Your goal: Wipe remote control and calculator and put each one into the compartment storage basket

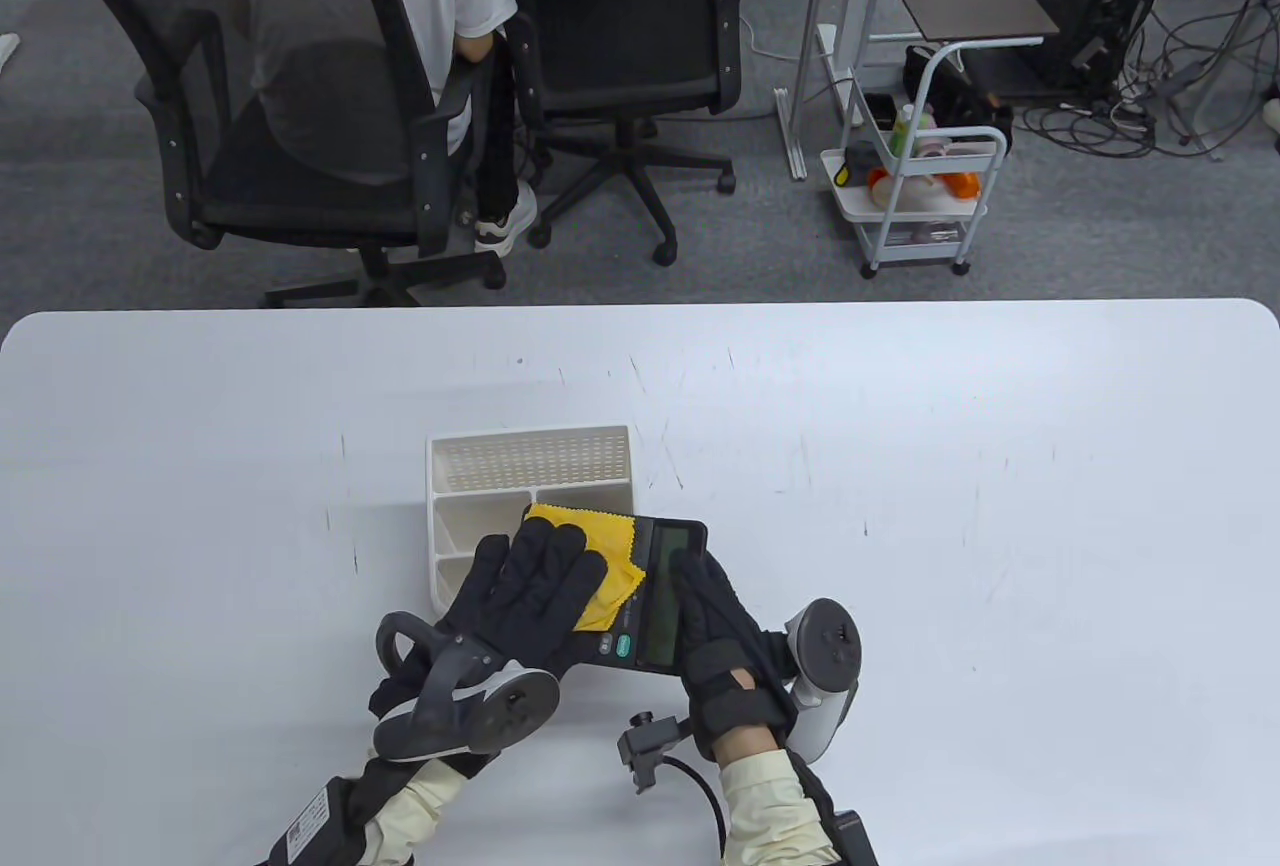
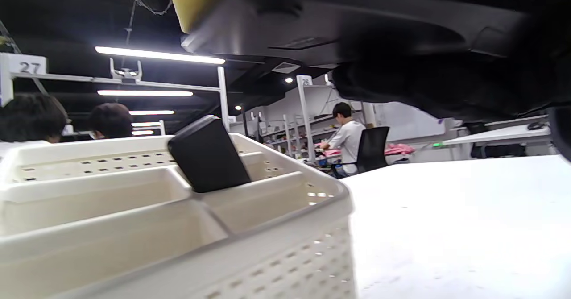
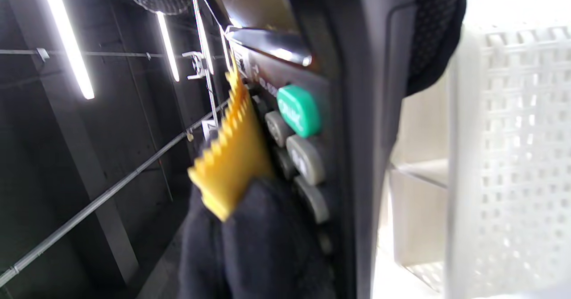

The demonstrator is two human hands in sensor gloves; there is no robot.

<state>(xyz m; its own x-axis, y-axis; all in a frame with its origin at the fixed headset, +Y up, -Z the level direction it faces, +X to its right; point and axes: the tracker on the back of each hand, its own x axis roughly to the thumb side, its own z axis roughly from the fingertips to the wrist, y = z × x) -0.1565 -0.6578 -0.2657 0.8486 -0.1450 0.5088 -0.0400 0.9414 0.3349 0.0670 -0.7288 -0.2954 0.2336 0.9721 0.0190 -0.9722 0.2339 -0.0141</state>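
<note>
My right hand (image 1: 715,631) grips a dark calculator (image 1: 660,606) by its right side, held above the table next to the basket, thumb on top and fingers underneath (image 2: 424,85). My left hand (image 1: 540,586) presses a yellow cloth (image 1: 600,556) flat on the calculator's keys. In the right wrist view the cloth (image 3: 232,156) lies over the grey keys beside a green key (image 3: 299,109). The white compartment basket (image 1: 530,461) stands just behind. A black remote control (image 2: 207,158) leans upright in one of its compartments; in the table view my left hand and the cloth hide it.
The basket's front compartments (image 2: 111,241) show nothing inside. Beyond the table's far edge (image 1: 640,306) stand two office chairs (image 1: 300,106), one with a seated person, and a white trolley (image 1: 920,196).
</note>
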